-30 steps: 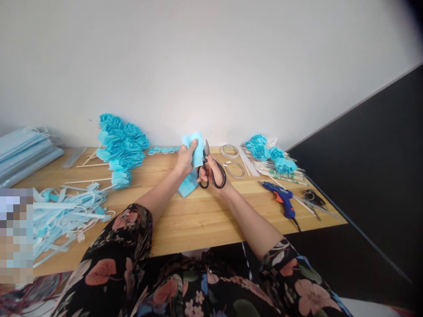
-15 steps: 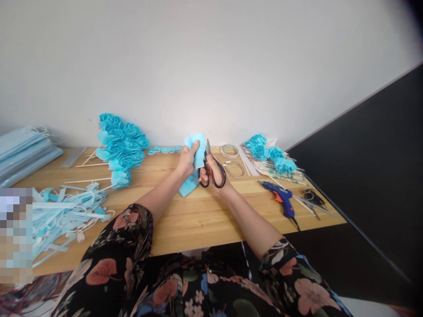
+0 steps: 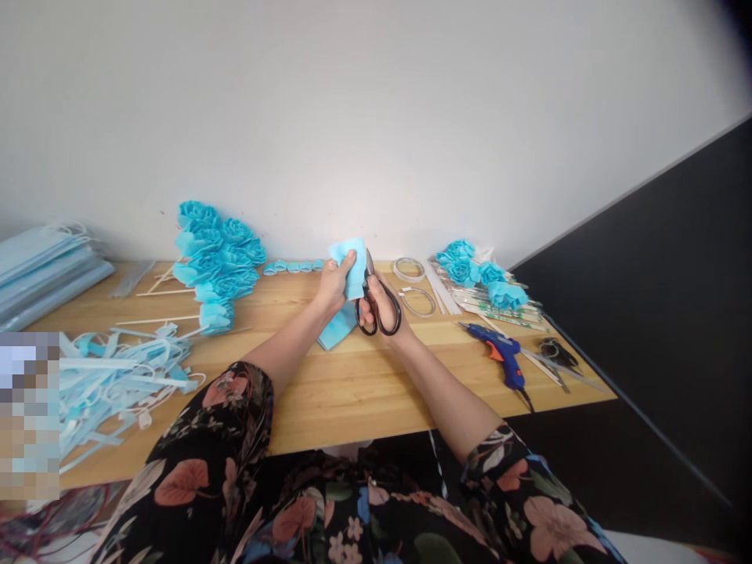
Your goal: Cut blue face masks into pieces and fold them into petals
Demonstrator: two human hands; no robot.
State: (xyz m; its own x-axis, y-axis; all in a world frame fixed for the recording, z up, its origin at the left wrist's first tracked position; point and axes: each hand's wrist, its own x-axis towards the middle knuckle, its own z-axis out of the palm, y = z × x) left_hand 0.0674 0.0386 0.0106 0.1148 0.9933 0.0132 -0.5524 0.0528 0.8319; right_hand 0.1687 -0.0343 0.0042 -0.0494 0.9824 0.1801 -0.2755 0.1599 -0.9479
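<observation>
My left hand (image 3: 332,283) pinches a folded light-blue sheet (image 3: 351,263) and holds it upright above the wooden table (image 3: 329,384). My right hand (image 3: 381,307) grips black-handled scissors (image 3: 376,305), whose blades point up along the sheet's right edge. A second light-blue piece (image 3: 336,329) lies on the table right beneath both hands.
Blue fabric flowers on sticks (image 3: 217,258) are heaped at the back left, more flowers (image 3: 477,274) at the back right. Cut blue strips (image 3: 111,374) and a stack of face masks (image 3: 41,270) lie left. Tape rolls (image 3: 411,270), a blue glue gun (image 3: 499,351) and keys (image 3: 555,352) lie right.
The scissors have moved up close against the sheet's right edge and the blades have closed in on it. The hands stay in the same spot.
</observation>
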